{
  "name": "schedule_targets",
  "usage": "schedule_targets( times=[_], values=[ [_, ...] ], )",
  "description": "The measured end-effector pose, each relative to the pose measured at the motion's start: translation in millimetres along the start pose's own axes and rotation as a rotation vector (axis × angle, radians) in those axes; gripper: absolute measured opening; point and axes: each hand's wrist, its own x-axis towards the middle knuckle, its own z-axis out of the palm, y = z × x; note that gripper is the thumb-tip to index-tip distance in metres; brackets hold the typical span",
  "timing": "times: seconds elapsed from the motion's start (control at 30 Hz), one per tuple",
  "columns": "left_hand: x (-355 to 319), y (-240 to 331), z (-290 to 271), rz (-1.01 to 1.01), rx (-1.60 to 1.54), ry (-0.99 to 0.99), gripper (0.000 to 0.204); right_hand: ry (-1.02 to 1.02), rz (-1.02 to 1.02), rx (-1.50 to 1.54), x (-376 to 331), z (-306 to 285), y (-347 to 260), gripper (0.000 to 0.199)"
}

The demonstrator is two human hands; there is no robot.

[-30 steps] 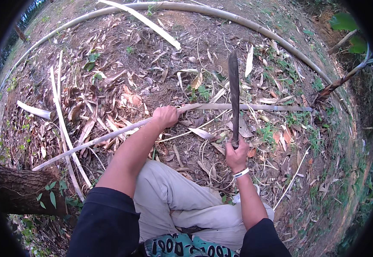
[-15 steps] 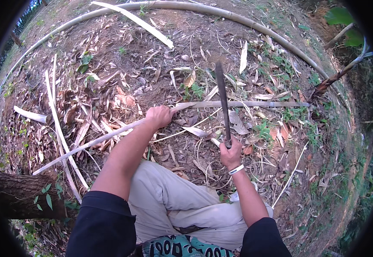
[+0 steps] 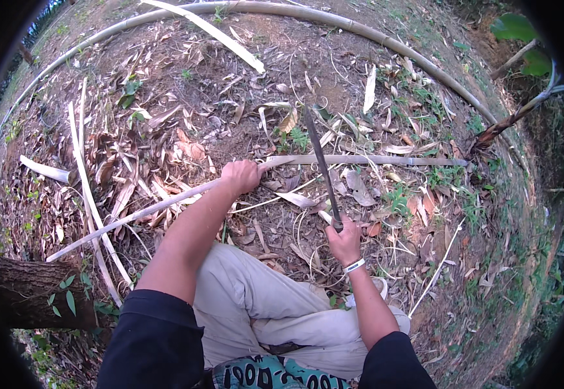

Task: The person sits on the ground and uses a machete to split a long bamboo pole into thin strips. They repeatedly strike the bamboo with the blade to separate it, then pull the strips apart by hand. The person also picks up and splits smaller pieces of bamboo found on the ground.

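My left hand [image 3: 242, 176] is closed round a long, thin bamboo strip [image 3: 146, 212], which runs from the lower left across to the right in front of me. To the left of the hand the strip looks pale; the stretch on the right is greyer. My right hand [image 3: 345, 242], with a white band at the wrist, grips a machete [image 3: 325, 175] with a long, dark blade. Its blade points away from me and slightly left, crossing over the strip to the right of my left hand. Whether blade and strip touch, I cannot tell.
Long bamboo pole [image 3: 347, 24] arcs across the far side. Pale split strips [image 3: 82, 175] lie at left, a wider piece [image 3: 211, 32] at the far side. Tree trunk [image 3: 35, 295] is lower left, leafy branch [image 3: 522, 104] far right. Dry leaves and thin shavings litter the ground.
The machete blade has tipped leftward and lower, and my right hand has moved slightly left and toward me. My left hand keeps its place on the bamboo strip.
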Motion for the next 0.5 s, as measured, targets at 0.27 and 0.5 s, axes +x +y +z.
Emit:
schedule_targets(
  times=[0.27, 0.5],
  values=[
    [-8, 6, -14, 0.035, -0.026, 0.109, 0.059, -0.007, 0.359, 0.458, 0, -41, -9, 0.007],
    [-26, 66, -63, 0.31, 0.233, 0.297, 0.023, 0.188, 0.432, 0.548, -26, -93, -2, 0.006]
  ],
)
